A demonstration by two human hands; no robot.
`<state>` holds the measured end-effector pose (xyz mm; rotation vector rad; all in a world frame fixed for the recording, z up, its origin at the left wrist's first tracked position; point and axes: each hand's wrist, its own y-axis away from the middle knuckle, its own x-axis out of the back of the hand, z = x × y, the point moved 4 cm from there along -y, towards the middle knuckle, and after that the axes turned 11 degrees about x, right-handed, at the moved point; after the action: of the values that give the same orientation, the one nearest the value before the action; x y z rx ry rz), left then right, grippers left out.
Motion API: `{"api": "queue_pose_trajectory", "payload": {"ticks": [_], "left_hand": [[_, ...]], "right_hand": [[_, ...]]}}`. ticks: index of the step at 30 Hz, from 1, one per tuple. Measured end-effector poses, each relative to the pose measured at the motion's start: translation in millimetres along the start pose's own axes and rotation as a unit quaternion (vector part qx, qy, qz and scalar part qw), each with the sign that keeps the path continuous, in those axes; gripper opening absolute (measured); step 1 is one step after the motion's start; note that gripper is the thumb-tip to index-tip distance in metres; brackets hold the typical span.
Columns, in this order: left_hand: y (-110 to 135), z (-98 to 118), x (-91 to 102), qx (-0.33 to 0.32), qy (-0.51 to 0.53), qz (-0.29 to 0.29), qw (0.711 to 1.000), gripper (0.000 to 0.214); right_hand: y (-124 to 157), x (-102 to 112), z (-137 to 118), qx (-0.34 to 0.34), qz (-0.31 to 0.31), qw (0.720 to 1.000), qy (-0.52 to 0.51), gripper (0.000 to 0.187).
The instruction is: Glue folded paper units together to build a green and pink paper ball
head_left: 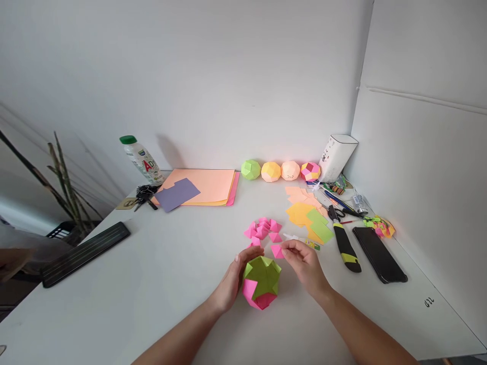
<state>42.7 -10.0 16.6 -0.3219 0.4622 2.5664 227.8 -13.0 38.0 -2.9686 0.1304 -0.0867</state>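
My left hand [235,278] cups a half-built paper ball [262,280] of green and pink folded pieces, resting on the white table [163,274]. My right hand [304,263] is just right of the ball, its fingers pinched on one small pink folded piece [277,251]. A pile of several more pink folded pieces [263,229] lies just beyond the ball.
Finished paper balls, green [250,169], yellow [270,172], peach [290,171] and multicoloured [310,171], line the wall. Orange and green paper scraps [310,218], a utility knife [345,246], a phone [379,253], scissors, pens, paper sheets [205,186], keys, a bottle [142,159] and a black tray [84,252] surround them.
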Motion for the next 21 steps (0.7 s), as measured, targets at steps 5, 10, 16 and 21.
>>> {"api": "queue_pose_trajectory", "payload": {"ticks": [5, 10, 16, 21], "left_hand": [[-1, 2, -3.5, 0.037, 0.052, 0.01, 0.998, 0.06], [-2, -4, -4.3, 0.078, 0.085, -0.016, 0.993, 0.062], [2, -6, -13.9, 0.085, 0.069, -0.095, 0.989, 0.06], [8, 7, -29.6, 0.052, 0.06, -0.174, 0.981, 0.057]], "right_hand": [[0, 0, 0, 0.008, -0.007, 1.0, -0.018, 0.02], [0, -3, 2, 0.005, -0.023, 0.999, -0.04, 0.021], [2, -8, 7, -0.051, -0.057, 0.994, -0.082, 0.027], [2, -12, 3, -0.043, -0.096, 0.99, -0.095, 0.027]]}}
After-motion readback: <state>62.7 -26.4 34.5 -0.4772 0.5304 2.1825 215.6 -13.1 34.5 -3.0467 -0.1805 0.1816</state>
